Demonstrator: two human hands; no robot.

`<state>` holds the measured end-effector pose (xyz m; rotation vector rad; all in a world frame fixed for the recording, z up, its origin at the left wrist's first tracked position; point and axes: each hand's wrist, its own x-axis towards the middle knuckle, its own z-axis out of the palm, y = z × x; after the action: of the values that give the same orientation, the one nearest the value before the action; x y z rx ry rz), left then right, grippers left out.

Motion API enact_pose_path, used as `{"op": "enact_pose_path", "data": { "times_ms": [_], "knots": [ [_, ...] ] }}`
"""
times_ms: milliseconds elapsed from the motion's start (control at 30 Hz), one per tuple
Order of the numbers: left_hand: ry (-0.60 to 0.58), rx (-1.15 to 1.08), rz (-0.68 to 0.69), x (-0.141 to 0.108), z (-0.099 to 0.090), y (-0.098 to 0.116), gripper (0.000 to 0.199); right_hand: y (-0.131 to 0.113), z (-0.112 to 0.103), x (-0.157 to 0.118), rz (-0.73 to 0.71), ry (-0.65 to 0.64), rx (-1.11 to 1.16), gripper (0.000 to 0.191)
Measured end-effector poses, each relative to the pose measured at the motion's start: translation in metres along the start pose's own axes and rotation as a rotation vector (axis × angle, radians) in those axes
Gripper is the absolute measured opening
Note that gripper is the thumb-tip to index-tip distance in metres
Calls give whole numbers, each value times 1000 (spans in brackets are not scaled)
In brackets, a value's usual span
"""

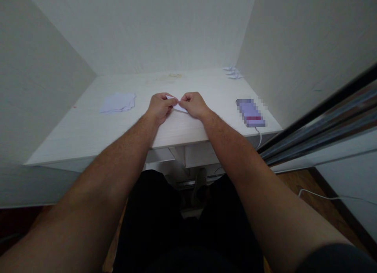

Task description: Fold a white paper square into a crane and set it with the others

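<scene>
Between my two hands is a small folded piece of white paper, just above the white desk. My left hand pinches its left end with the thumb on top. The thumb and fingers of my right hand are closed on its right part, and the two thumbs nearly meet at the middle. Parts of the paper are hidden under the fingers. To the left lies a loose stack of white paper sheets. Several small folded white paper pieces sit in the far right corner.
A phone, its screen blurred out, lies at the right of the desk with a white cable running over the front edge. Walls close off the back and both sides. A brownish stain marks the desk's rear.
</scene>
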<state>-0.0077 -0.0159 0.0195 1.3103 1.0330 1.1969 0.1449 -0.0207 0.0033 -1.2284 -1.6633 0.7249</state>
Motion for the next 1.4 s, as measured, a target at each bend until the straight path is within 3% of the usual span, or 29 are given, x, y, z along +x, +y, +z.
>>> {"op": "enact_pose_path", "data": {
  "times_ms": [1167, 1300, 1400],
  "knots": [
    [13, -189, -5, -1, -3, -1, 17, -8, -5, -9, 106, -10, 180, 10],
    [5, -193, 11, 0, -3, -1, 23, -2, -3, -7, 65, 13, 197, 12],
    [8, -231, -42, 1, -4, 2, 39, 1, -1, -6, 4, 82, 192, 14]
  ]
}}
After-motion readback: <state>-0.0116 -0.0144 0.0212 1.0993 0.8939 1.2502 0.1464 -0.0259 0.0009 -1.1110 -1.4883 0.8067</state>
